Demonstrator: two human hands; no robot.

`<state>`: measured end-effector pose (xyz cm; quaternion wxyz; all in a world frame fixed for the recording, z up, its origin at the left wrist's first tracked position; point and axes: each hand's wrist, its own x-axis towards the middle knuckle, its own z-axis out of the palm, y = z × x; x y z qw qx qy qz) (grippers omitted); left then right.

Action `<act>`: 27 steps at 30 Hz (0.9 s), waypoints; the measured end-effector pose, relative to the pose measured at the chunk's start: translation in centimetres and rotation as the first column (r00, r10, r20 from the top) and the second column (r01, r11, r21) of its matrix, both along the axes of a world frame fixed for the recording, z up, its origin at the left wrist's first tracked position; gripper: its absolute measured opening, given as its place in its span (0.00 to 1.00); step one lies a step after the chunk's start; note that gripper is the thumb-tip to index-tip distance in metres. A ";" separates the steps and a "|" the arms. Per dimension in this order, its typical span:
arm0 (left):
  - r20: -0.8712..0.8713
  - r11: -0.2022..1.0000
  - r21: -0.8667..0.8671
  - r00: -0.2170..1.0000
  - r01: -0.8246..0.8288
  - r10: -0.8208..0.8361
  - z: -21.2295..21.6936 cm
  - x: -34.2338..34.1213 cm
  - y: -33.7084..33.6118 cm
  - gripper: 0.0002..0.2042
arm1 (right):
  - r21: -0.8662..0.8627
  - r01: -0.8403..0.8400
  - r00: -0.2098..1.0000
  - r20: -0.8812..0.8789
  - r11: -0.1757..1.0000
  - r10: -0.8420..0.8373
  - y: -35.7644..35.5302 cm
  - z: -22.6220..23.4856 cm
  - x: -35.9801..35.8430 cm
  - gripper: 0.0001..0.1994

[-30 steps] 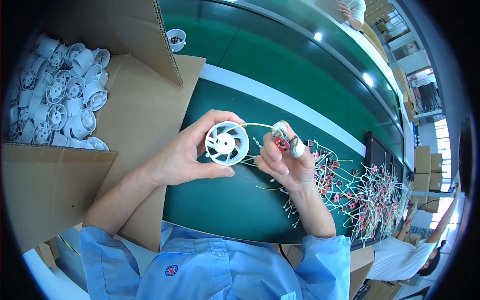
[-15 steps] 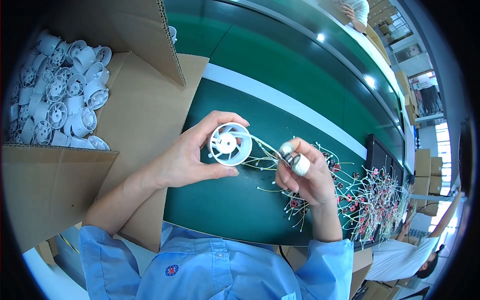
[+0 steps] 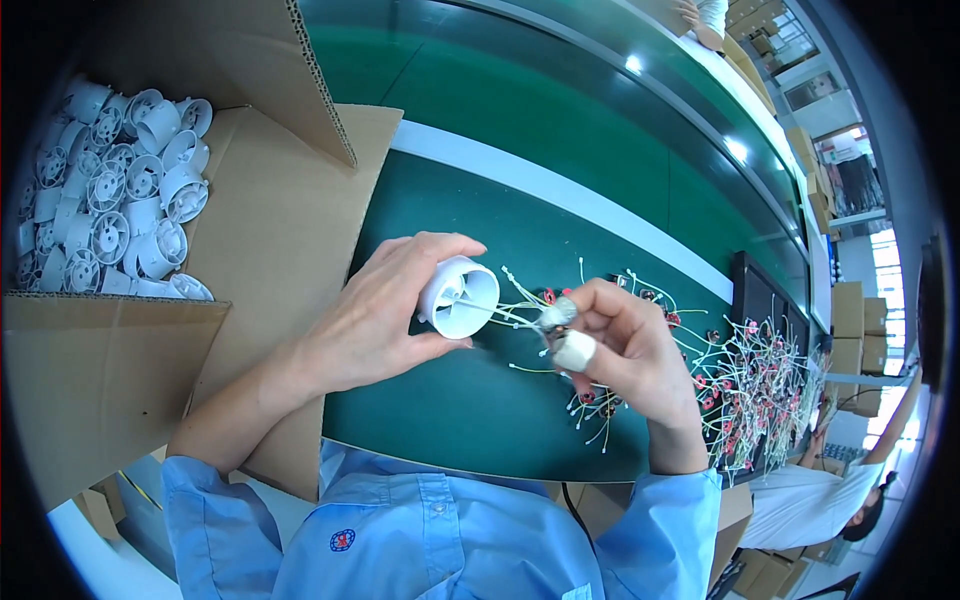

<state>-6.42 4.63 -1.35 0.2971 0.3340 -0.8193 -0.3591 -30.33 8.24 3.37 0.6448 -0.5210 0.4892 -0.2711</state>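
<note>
My left hand (image 3: 372,312) is closed round the outside of a white plastic fan housing (image 3: 484,300), a short tube with spokes and a hub inside. Its round mouth faces up and toward my right. White tape or finger covers wrap the thumb and index finger of my right hand (image 3: 645,355). Between those fingertips is a small dark wired motor coil (image 3: 556,333), partly hidden. Its pale wires (image 3: 512,317) run left, and their ends reach into the mouth of the housing.
Several more wired coils, red and black, lie in a tangled heap (image 3: 745,400) on the green table (image 3: 480,410) at the right, some near my right hand. An open cardboard box (image 3: 270,190) at the left holds many white housings (image 3: 110,190). A black tray (image 3: 765,300) stands behind the heap.
My left hand has tilted the housing so its mouth turns more to the right. My right hand has shifted slightly with the coil, and its wires now enter the housing.
</note>
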 end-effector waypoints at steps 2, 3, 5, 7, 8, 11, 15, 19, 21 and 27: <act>0.032 0.997 -0.072 0.999 -0.008 0.011 -0.1 -0.1 0.1 0.31 | -0.065 -0.003 0.999 -0.034 0.998 0.001 -0.1 -0.2 1.2 0.10; 0.059 0.993 -0.115 0.998 0.018 -0.012 -0.3 0.0 0.2 0.31 | -0.249 -0.066 0.990 -0.134 0.966 0.033 -0.3 -0.5 1.8 0.11; 0.114 0.977 -0.197 0.992 0.075 -0.053 -0.6 0.1 0.2 0.31 | -0.560 -0.231 0.940 -0.340 0.795 0.034 -0.6 -0.9 2.7 0.12; 0.095 0.978 -0.202 0.995 0.050 -0.031 -0.6 0.2 0.3 0.31 | -0.617 -0.238 0.937 -0.349 0.750 0.011 -0.6 -1.2 3.6 0.13; 0.072 0.978 -0.206 0.997 0.026 -0.012 -0.6 0.2 0.2 0.31 | -0.669 -0.247 0.933 -0.360 0.701 -0.015 -0.6 -1.3 3.8 0.13; 0.019 0.988 -0.157 1.000 -0.009 0.012 -0.3 0.1 0.3 0.31 | -0.744 -0.245 0.928 -0.365 0.622 -0.071 -0.5 -1.7 4.0 0.15; -0.031 0.998 -0.057 0.999 -0.028 0.026 -0.1 0.1 0.3 0.32 | -0.825 -0.247 0.915 -0.371 0.508 -0.160 -0.8 -2.2 4.0 0.17; -0.024 0.994 -0.107 0.999 -0.027 0.024 -0.3 0.1 0.3 0.33 | -0.873 -0.325 0.875 -0.424 0.365 -0.236 -1.0 -2.5 4.0 0.18; -0.017 0.989 -0.143 1.000 -0.023 0.021 -0.5 0.0 0.4 0.33 | -0.867 -0.365 0.858 -0.455 0.340 -0.239 -0.9 -2.9 4.2 0.19; -0.008 0.984 -0.166 0.998 -0.060 0.060 -0.4 -0.1 0.5 0.31 | -0.871 -0.380 0.863 -0.455 0.311 -0.220 -1.4 -3.8 5.3 0.18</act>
